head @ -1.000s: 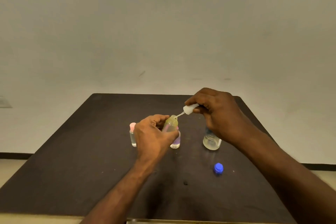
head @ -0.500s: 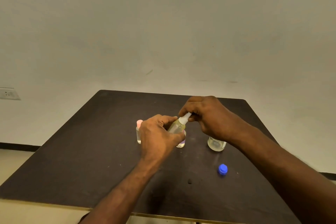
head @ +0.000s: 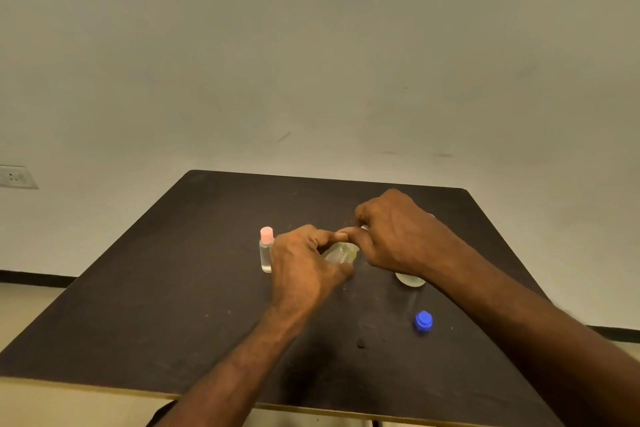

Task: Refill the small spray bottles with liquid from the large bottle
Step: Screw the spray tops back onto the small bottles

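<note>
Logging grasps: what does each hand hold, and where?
Left hand grips the small spray bottle by its body; right hand pinches its top.

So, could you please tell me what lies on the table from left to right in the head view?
Pink-capped bottle → left hand → yellowish bottle → right hand → blue cap.

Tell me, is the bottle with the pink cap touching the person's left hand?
Cannot tell. In the head view the pink-capped bottle stands right at the edge of the left hand; no gap shows between them, but the hand may simply lie in front of it.
</note>
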